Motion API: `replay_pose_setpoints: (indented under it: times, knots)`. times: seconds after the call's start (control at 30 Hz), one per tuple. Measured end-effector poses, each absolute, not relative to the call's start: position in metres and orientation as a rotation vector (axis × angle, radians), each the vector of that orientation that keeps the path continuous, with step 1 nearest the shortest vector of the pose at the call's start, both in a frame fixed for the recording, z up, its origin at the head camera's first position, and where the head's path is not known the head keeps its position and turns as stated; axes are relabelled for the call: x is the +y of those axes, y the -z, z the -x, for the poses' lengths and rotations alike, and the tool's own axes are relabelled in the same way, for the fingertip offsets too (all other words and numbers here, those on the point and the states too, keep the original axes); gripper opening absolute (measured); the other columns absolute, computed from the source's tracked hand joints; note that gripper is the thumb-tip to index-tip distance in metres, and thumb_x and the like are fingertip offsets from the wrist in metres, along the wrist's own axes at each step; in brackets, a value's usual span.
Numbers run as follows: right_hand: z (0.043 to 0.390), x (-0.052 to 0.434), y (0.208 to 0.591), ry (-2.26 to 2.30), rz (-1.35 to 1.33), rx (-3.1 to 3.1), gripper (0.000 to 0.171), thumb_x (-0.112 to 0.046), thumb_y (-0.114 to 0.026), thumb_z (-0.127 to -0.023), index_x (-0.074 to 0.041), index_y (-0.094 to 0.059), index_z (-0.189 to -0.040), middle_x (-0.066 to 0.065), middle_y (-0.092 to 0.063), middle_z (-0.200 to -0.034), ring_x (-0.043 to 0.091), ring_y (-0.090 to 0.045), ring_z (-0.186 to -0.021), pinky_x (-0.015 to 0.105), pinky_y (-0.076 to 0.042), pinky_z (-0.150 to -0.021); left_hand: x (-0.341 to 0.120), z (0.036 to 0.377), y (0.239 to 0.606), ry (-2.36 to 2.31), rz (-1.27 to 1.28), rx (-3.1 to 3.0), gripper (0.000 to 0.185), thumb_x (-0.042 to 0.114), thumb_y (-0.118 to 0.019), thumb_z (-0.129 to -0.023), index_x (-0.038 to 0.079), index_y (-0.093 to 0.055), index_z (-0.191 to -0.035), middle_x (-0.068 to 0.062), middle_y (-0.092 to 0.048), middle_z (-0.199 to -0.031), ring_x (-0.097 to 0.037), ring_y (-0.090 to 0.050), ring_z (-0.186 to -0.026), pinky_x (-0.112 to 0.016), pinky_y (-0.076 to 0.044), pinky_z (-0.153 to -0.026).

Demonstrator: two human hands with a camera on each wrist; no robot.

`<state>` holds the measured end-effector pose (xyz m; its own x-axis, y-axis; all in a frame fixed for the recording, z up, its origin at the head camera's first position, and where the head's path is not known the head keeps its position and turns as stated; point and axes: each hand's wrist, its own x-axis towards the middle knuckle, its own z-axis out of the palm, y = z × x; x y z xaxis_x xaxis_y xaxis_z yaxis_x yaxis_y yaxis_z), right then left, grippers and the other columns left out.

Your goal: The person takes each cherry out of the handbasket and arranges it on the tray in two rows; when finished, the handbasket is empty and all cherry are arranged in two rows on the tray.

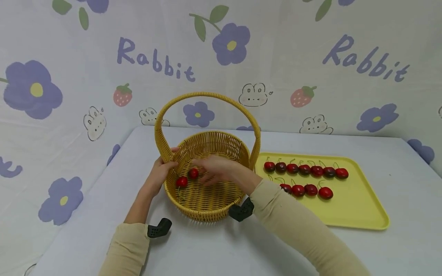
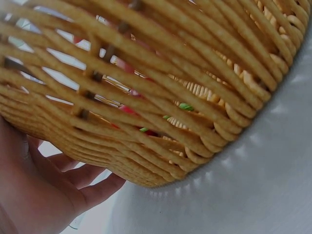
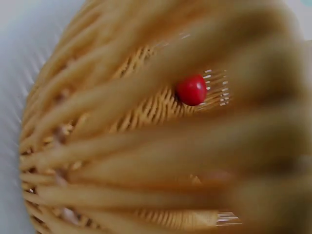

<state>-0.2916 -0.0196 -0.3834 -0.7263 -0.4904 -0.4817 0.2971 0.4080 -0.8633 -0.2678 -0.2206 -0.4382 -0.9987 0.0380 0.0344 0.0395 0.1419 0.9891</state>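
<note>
A yellow woven basket (image 1: 207, 212) with a tall arched handle stands on the table. My left hand (image 1: 161, 170) grips its rim at the left foot of the handle, thumb on top; the left wrist view shows those fingers (image 2: 92, 187) against the outer wall. Over the far wall and into the basket's bowl reaches my right hand (image 1: 219, 168), fingers loosely extended beside a dark red cherry (image 1: 193, 173). A brighter cherry (image 1: 182, 182) with a green stem lies nearer the left wall. Through the weave, the right wrist view catches one red cherry (image 3: 191, 90), the right hand being mostly hidden there.
Right of the basket, a yellow tray (image 1: 359, 207) carries two rows of stemmed cherries (image 1: 304, 170); my right sleeve (image 1: 293, 214) covers part of its near left side. A white table (image 1: 193, 253) lies beneath, backed by a printed cloth (image 1: 276, 46).
</note>
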Motion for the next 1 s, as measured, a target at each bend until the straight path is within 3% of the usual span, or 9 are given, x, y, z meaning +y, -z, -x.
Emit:
replay_pose_setpoints:
  times: [0.43, 1.0]
  knots:
    - [0.292, -0.025, 0.379, 1.188, 0.219, 2.017, 0.046, -0.035, -0.052, -0.098, 0.000, -0.053, -0.128, 0.021, -0.058, -0.113, 0.034, -0.061, -0.101, 0.043, -0.050, -0.084, -0.220, 0.268, 0.436, 2.036, 0.077, -2.381, 0.048, 0.005, -0.041, -0.096, 0.006, -0.037, -0.143, -0.020, -0.038, -0.143, -0.034, -0.036, -0.130, -0.052, -0.021, -0.107]
    - [0.280, -0.031, 0.390, 1.195, 0.328, 1.898, 0.040, -0.023, -0.050, -0.100, 0.001, -0.052, -0.132, 0.016, -0.051, -0.115, 0.031, -0.060, -0.098, 0.039, -0.050, -0.086, -0.220, 0.267, 0.438, 2.037, 0.081, -2.375, 0.048, 0.004, -0.041, -0.095, 0.005, -0.038, -0.143, -0.020, -0.037, -0.143, -0.034, -0.036, -0.129, -0.051, -0.022, -0.106]
